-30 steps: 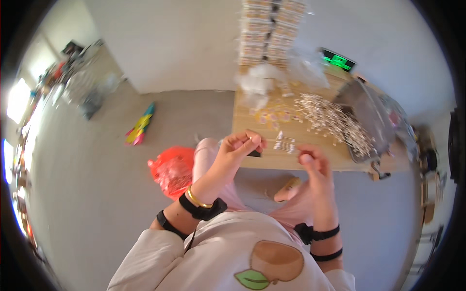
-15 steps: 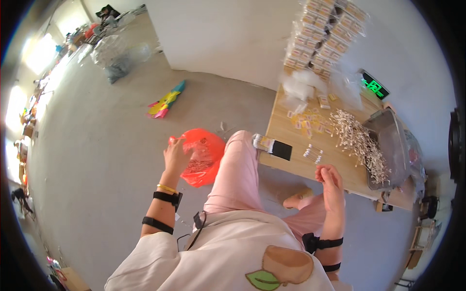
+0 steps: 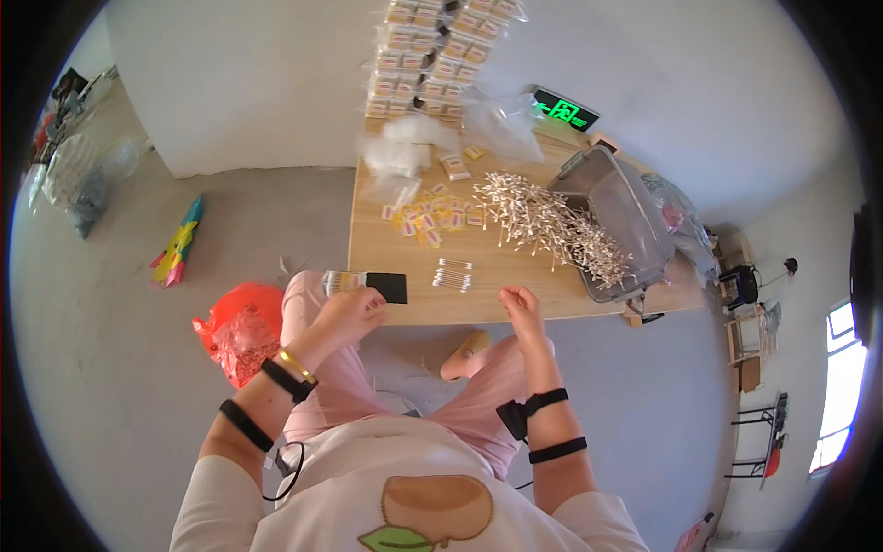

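Observation:
My left hand is over the near left edge of the wooden table, fingers loosely stretched to the right, with nothing visible in them. Just beyond it are a clear pack of cotton swabs and a flat black pad. A short row of cotton swabs lies on the table between my hands. To its right, my right hand is at the near edge, fingertips drawn together; anything between them is too small to make out. A large loose heap of cotton swabs spreads farther back.
Behind the heap a grey plastic bin lies tipped. Small yellow-and-white cards are scattered at the table's left, below clear plastic bags and stacked packs. A red plastic bag stands on the floor beside my left leg.
My left hand has let go of the red bag and come right, to the table edge. My view has swung right, toward the table. My right hand remains near the swab row.

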`<move>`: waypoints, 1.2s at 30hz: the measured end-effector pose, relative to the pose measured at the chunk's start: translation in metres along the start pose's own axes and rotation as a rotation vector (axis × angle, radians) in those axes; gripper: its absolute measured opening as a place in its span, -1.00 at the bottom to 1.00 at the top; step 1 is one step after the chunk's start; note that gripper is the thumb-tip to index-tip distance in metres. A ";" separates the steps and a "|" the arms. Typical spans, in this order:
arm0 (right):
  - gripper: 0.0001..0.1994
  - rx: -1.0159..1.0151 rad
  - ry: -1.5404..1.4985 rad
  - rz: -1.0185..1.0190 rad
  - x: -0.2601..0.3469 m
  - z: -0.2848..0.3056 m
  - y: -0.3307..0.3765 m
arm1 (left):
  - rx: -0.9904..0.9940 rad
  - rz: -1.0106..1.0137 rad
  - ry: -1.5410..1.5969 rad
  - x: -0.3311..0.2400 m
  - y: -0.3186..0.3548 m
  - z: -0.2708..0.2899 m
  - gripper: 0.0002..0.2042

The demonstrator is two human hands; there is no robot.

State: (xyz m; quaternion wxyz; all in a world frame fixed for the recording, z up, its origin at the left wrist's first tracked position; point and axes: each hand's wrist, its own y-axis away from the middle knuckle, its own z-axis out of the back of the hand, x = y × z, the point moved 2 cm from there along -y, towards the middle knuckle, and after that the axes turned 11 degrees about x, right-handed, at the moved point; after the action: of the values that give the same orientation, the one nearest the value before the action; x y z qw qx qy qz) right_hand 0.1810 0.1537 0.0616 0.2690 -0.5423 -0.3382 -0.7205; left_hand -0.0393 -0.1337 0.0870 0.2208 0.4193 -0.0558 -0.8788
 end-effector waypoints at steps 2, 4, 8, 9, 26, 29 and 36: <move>-0.81 -0.041 0.020 0.050 -0.023 0.012 -0.028 | 0.092 -0.033 -0.162 -0.008 -0.038 -0.020 -0.55; -0.82 -0.073 0.098 0.057 -0.028 0.019 -0.053 | 0.123 -0.032 -0.351 -0.019 -0.063 -0.030 -0.46; -0.81 -0.187 0.355 0.067 0.002 0.010 -0.099 | 0.209 0.287 -0.563 -0.008 -0.113 -0.059 -0.30; -0.80 -0.238 0.415 0.089 0.011 0.007 -0.108 | 0.256 0.331 -0.573 -0.006 -0.118 -0.061 -0.26; -0.71 -0.188 0.873 -0.170 0.000 -0.006 -0.196 | 0.462 0.423 -0.687 -0.016 -0.137 -0.065 -0.14; -0.74 -0.080 0.789 -0.138 -0.007 0.000 -0.173 | 0.478 0.438 -0.686 -0.017 -0.138 -0.063 -0.15; -0.86 0.122 0.934 0.371 -0.006 -0.039 -0.151 | 0.470 0.396 -0.677 -0.021 -0.136 -0.057 -0.17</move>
State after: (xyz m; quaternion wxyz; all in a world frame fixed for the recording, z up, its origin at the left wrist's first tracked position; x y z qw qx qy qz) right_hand 0.0453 0.2175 0.0187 0.5461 -0.1963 -0.1213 -0.8053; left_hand -0.0307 0.0022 0.0269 0.2528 0.1283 -0.4020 -0.8707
